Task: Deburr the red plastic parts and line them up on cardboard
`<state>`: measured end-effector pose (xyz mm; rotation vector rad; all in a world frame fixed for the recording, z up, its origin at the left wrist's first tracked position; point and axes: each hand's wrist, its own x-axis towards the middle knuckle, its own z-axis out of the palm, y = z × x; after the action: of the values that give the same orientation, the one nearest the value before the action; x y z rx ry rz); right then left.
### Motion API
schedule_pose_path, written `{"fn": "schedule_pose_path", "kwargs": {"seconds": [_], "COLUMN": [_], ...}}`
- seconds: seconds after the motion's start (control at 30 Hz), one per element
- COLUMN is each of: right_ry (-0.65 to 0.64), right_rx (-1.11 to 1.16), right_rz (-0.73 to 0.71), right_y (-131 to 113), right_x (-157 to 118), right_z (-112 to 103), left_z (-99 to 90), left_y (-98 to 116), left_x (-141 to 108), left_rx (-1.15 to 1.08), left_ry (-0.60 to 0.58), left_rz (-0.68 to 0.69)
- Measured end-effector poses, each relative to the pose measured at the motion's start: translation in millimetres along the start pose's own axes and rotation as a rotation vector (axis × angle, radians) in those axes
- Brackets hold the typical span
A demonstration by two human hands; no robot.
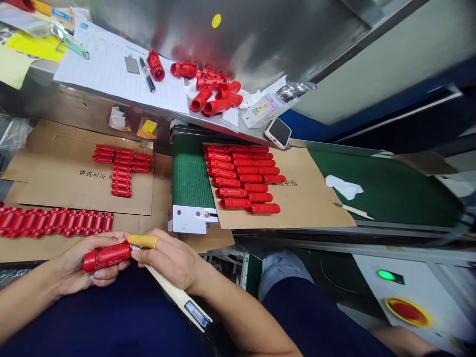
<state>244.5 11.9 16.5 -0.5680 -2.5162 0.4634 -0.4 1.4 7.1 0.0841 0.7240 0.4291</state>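
My left hand is closed around a red plastic tubular housing, held nearly level in front of my body. My right hand wears a yellow finger cot on one finger and grips a long, flat, cream-coloured tool with a dark block at its rear end. Something whitish shows at the tool's front, against the right end of the housing; the exact tip is hidden by my fingers. Just beyond my hands, a row of red housings lies on cardboard.
More red parts rest on cardboard at left and on a cardboard sheet over the green conveyor belt. A metal ledge holds loose housings, paper, a bottle and a phone. A person's leg is at right.
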Motion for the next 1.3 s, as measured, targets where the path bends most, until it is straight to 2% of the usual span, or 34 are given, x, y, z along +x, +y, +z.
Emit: {"fn": "schedule_pose_path", "kwargs": {"seconds": [0.17, 0.3, 0.37, 0.47, 0.53, 0.6, 0.97, 1.2, 1.3], "right_ry": [0.174, 0.104, 0.157, 0.341, 0.365, 0.356, 0.37, 0.364, 0.315], "right_rx": [0.287, 0.861, 0.967, 0.664, 0.485, 0.42, 0.42, 0.434, 0.418], "right_rz": [0.132, 0.202, 0.238, 0.302, 0.29, 0.248, 0.136, 0.174, 0.178], "right_y": [-10.2, -23.6, -25.2, -21.9, -19.3, -18.2, -19.9, -22.5, -21.6], "right_x": [-1.3, 0.4, 0.9, 1.2, 1.3, 1.5, 6.8, 2.4, -0.9], "right_z": [17.6, 11.0, 3.6, -3.6, -3.7, -1.3, 1.7, 5.7, 6.6], "left_z": [8.3, 11.0, 9.1, 4.8, 2.8, 2.4, 2.9, 0.4, 0.7], "left_y": [1.5, 3.4, 3.5, 2.8, 2.1, 1.5, -1.3, -4.4, -4.6], "left_x": [-5.2, -6.4, -6.2, -6.2, -6.8, -7.7, -10.1, -9.4, -9.8], "left_rx": [0.09, 0.111, 0.114, 0.115, 0.116, 0.126, 0.16, 0.142, 0.143], "left_ry": [0.032, 0.092, 0.084, 0.047, 0.027, 0.014, 0.0, -0.029, -0.037], "left_rz": [0.07, 0.085, 0.088, 0.081, 0.076, 0.067, 0.038, 0.034, 0.031]}}
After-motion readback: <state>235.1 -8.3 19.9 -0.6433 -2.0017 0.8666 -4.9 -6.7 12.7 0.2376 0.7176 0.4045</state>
